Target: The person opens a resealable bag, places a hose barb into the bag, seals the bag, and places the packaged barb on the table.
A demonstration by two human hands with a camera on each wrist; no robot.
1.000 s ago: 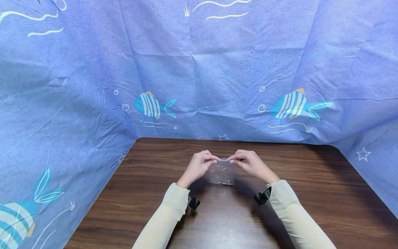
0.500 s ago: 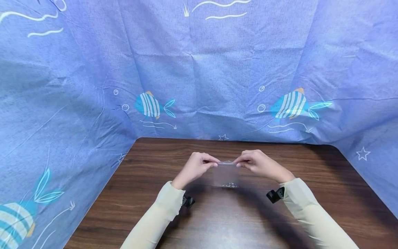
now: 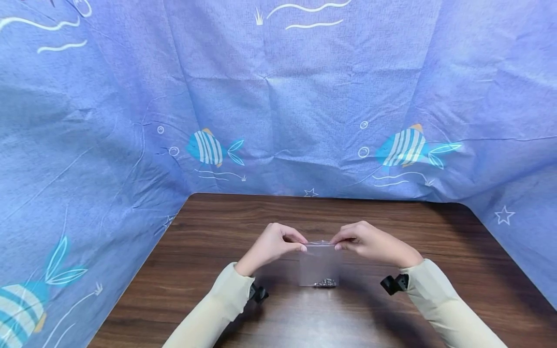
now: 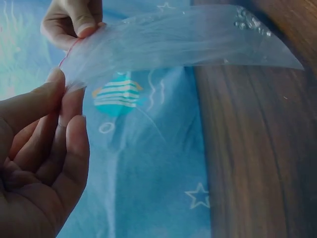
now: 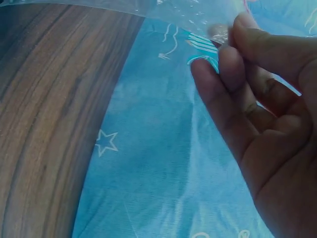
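Note:
A clear zip-lock bag (image 3: 319, 266) hangs upright between my hands in the head view. Small shiny metal pieces (image 3: 325, 282) lie along its bottom edge, mostly toward the right corner; their exact kind is too small to tell. My left hand (image 3: 275, 245) pinches the top left corner between thumb and forefinger. At the top right corner my right hand (image 3: 373, 242) pinches the bag the same way. A red line along the bag's mouth shows in the left wrist view, where the bag (image 4: 163, 42) stretches away from the left hand (image 4: 42, 144). The right wrist view shows only part of the bag (image 5: 148, 7).
Beneath the hands is a dark brown wood-grain table (image 3: 217, 232). A blue cloth (image 3: 304, 111) with printed fish hangs behind the table and along its sides. Black wrist cameras (image 3: 393, 284) sit at both cuffs.
Both hands have drawn the bag nearer to me and slightly right, spreading apart a little. The bag's mouth is stretched straighter and its front faces me more flatly.

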